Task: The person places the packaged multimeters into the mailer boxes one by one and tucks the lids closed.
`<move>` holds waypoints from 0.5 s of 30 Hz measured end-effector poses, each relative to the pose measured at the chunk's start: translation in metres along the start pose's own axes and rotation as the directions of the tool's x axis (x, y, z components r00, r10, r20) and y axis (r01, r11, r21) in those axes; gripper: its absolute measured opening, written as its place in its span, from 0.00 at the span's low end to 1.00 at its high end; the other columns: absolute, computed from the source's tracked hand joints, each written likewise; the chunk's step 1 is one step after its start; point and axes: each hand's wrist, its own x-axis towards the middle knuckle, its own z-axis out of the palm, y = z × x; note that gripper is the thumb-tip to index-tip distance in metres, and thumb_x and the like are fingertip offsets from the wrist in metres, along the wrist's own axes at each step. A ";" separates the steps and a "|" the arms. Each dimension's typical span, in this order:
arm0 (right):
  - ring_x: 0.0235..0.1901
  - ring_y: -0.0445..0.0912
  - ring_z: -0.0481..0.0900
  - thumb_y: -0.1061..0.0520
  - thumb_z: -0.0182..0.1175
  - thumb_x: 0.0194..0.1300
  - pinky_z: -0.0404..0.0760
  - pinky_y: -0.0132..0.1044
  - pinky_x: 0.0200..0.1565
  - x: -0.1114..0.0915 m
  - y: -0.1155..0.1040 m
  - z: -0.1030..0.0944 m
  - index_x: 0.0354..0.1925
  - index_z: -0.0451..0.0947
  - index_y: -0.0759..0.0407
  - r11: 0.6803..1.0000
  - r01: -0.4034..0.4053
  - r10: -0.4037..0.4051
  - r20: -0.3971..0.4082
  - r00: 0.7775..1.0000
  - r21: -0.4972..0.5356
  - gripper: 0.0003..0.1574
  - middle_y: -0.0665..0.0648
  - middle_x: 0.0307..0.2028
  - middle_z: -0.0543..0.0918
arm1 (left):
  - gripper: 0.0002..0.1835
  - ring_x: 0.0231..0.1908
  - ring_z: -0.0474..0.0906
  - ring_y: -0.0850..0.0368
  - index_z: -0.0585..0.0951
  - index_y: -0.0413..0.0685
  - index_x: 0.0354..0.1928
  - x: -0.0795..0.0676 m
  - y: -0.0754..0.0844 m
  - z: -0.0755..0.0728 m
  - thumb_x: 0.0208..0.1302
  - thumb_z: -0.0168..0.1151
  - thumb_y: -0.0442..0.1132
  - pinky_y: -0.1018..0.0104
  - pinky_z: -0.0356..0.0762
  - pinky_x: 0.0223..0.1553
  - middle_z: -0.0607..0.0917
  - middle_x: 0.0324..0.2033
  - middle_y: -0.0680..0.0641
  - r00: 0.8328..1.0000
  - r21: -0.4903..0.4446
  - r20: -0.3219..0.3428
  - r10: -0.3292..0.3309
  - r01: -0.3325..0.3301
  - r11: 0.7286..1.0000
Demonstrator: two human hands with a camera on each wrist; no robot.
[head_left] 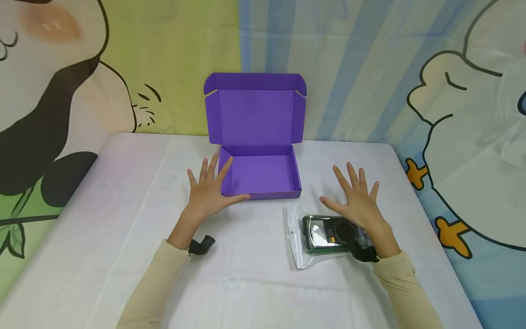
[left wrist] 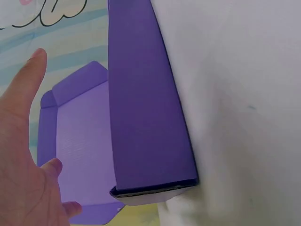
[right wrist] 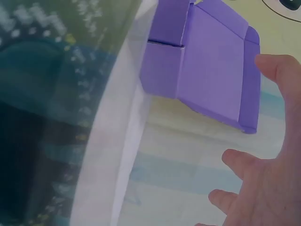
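A purple cardboard box (head_left: pixel 263 176) stands on the table with its lid raised upright at the back; nothing shows inside it. My left hand (head_left: pixel 208 192) hovers at the box's left front corner, fingers straight and spread, holding nothing. Over on the right, my right hand (head_left: pixel 360 201) is spread in the same way above a multimeter (head_left: pixel 324 234) in a clear plastic bag (head_left: pixel 293 237). That hand and its wrist camera cover the multimeter's right end. The right wrist view shows the bagged multimeter (right wrist: pixel 33 117) up close and blurred, with the box lid (right wrist: pixel 214 66) beyond.
A white cloth covers the table (head_left: pixel 246 288). Behind it hangs a cartoon-printed curtain (head_left: pixel 353 68), close to the raised lid. Black wrist cameras (head_left: pixel 201 245) sit on both wrists.
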 end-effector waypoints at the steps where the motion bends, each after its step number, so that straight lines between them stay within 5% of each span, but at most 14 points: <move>1: 0.70 0.60 0.22 0.26 0.51 0.57 0.20 0.74 0.57 -0.001 0.001 0.000 0.73 0.37 0.41 1.000 0.001 -0.001 -0.002 1.000 0.001 0.57 0.56 0.74 0.31 | 0.58 0.72 0.35 0.39 0.40 0.75 0.71 -0.001 -0.001 0.001 0.37 0.48 0.84 0.26 0.26 0.61 0.26 0.71 0.59 1.000 -0.004 -0.002 -0.001 0.001 1.000; 15: 0.71 0.62 0.32 0.29 0.56 0.56 0.36 0.74 0.60 -0.015 0.013 0.005 0.73 0.41 0.41 0.999 -0.003 0.003 0.010 1.000 0.042 0.56 0.57 0.74 0.36 | 0.58 0.72 0.36 0.41 0.39 0.76 0.71 -0.005 -0.010 0.010 0.39 0.50 0.83 0.28 0.28 0.63 0.36 0.73 0.53 0.999 -0.083 0.023 -0.027 0.029 0.996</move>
